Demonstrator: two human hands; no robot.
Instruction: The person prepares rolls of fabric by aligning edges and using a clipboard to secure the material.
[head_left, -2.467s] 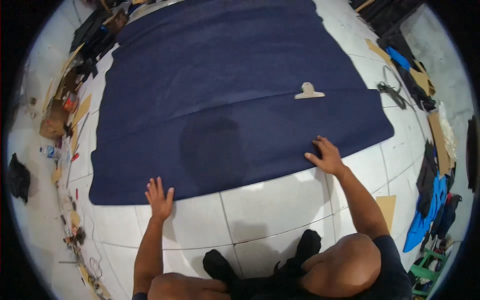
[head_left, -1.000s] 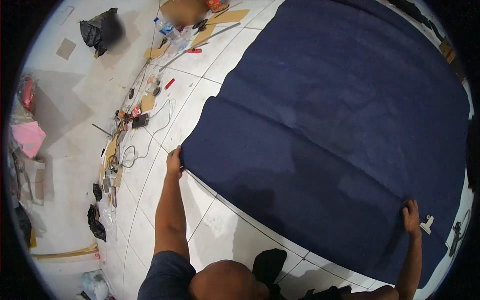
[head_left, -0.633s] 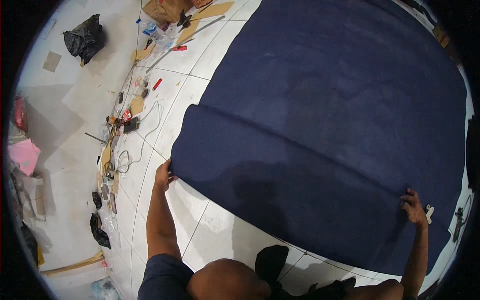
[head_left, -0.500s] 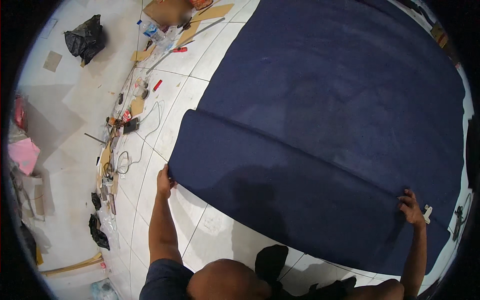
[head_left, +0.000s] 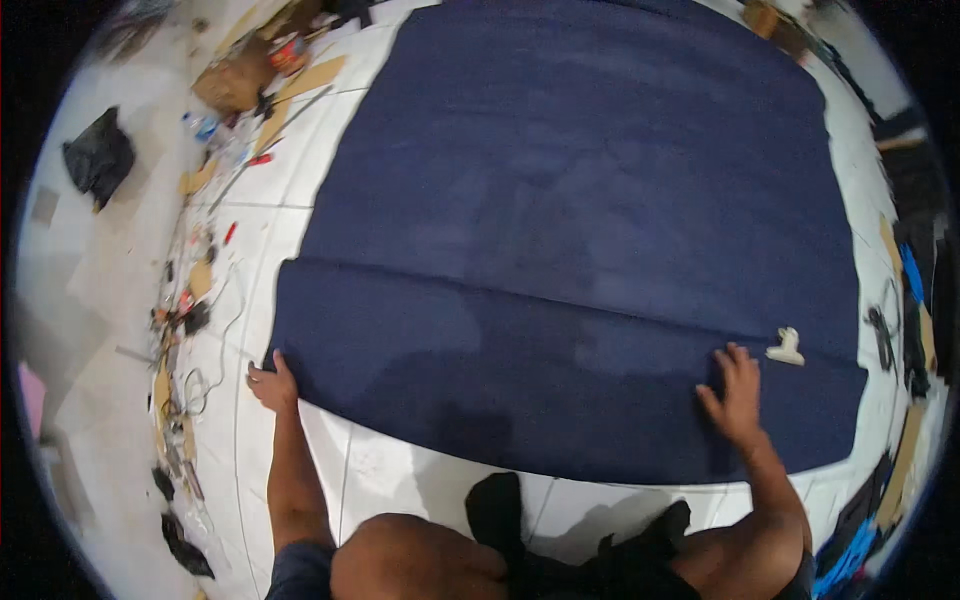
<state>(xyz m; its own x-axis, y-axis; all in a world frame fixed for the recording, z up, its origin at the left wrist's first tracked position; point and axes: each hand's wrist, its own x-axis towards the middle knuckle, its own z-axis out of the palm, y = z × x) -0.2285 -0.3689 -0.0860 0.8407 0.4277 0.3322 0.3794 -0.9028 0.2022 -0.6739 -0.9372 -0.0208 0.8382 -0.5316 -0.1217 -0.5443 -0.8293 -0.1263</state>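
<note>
A large dark navy sheet of fabric (head_left: 560,180) lies spread on the floor, its near part folded over so that a crease runs across it. My left hand (head_left: 276,384) is at the near left corner of the fold, fingers apart, touching the fabric's edge. On the right, my right hand (head_left: 738,398) rests with spread fingers on the folded part, just below the crease. Close beside it, a pale bulldog clip (head_left: 786,346) lies on the fabric by the fold line.
White floor tiles (head_left: 290,180) border the fabric. Along the left wall lie cardboard scraps (head_left: 312,76), a plastic bottle (head_left: 204,128), cable (head_left: 197,392) and a black plastic bag (head_left: 100,158). Scissors (head_left: 880,335) and blue strips (head_left: 848,560) are at the right. My knees are at the near edge.
My view has turned and shifted, so the fabric sits further left and straighter. My left hand's fingers have loosened from the corner. My right hand has flattened onto the folded part.
</note>
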